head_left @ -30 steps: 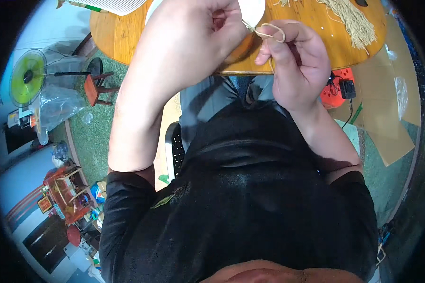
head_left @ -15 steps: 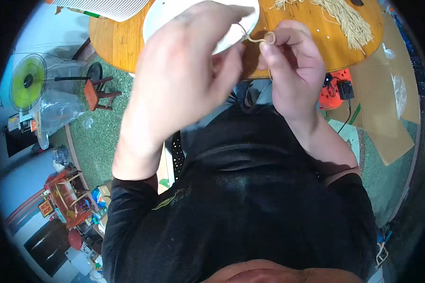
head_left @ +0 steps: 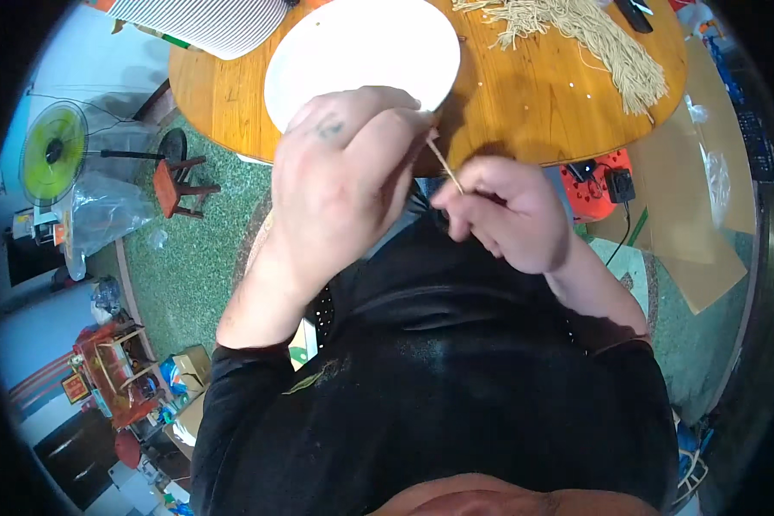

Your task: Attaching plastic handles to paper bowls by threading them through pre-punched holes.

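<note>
A tan string runs taut between my two hands, in front of the table's near edge. My left hand is closed, its fingertips pinching the string's upper end; whatever else they may hold is hidden behind the hand. Lower and to the right, my right hand grips the other end between thumb and curled fingers. Beyond my left hand lies a white oval plate, its near edge partly covered by the knuckles. A thick bundle of tan strings is spread at the table's far right.
The round wooden table carries a stack of white plates at far left and a black-handled tool at far right. A red stool with black adapters stands right, beside flattened cardboard. A fan is left.
My right hand has come down toward me, drawing the looped string straight. My left hand has lowered slightly, uncovering more of the white plate.
</note>
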Demonstrator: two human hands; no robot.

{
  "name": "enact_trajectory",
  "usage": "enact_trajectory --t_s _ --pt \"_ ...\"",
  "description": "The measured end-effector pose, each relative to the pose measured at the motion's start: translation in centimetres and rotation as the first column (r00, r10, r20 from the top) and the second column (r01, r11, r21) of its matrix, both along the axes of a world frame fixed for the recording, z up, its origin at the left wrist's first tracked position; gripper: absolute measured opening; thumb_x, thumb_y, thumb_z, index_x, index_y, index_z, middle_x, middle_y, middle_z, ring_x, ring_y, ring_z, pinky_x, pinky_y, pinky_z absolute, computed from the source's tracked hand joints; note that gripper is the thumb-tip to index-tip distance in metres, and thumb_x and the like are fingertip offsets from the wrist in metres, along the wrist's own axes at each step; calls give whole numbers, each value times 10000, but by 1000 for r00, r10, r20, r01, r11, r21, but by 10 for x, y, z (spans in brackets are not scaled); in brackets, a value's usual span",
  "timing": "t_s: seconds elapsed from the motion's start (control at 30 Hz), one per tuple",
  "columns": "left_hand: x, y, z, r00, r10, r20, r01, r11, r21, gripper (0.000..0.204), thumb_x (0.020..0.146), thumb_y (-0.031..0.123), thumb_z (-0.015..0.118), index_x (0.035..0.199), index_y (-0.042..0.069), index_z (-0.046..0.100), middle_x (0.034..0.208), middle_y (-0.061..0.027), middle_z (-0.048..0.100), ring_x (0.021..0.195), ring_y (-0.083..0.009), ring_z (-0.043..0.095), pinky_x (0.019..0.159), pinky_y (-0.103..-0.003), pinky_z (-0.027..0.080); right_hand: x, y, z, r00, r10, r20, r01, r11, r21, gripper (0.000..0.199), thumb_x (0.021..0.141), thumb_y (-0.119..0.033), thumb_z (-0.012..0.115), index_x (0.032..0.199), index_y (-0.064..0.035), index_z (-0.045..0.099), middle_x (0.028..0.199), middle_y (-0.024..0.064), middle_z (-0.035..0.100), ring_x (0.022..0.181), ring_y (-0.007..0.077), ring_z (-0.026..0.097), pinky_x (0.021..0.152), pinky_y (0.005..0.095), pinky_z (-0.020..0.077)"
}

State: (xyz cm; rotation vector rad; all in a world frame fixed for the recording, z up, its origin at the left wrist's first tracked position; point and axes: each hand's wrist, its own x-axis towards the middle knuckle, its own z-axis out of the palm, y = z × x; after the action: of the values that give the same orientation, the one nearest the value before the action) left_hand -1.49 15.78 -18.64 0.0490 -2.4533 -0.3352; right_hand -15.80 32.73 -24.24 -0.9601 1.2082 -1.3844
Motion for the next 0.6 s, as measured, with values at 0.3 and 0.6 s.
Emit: enact_trajectory --t_s 0.3,0.6 --pt "50 -58 14 986 -21 166 13 999 52 114 820 -10 715 895 71 686 1217 -88 739 1353 -334 588 1177 -538 360 -68 38 57 889 236 -393 -207 971 116 89 882 50 722 968 39 743 816 94 744 756 162 732 688 273 574" --pt "81 -127 -3 985 174 -22 -165 964 211 322 931 46 733 1237 33 631 1406 -158 620 1306 -307 598 1117 -432 451 -79 15 88 860 334 -386 -393 916 -82 54 909 3 718 941 32 749 800 109 748 694 130 728 591 232 549"
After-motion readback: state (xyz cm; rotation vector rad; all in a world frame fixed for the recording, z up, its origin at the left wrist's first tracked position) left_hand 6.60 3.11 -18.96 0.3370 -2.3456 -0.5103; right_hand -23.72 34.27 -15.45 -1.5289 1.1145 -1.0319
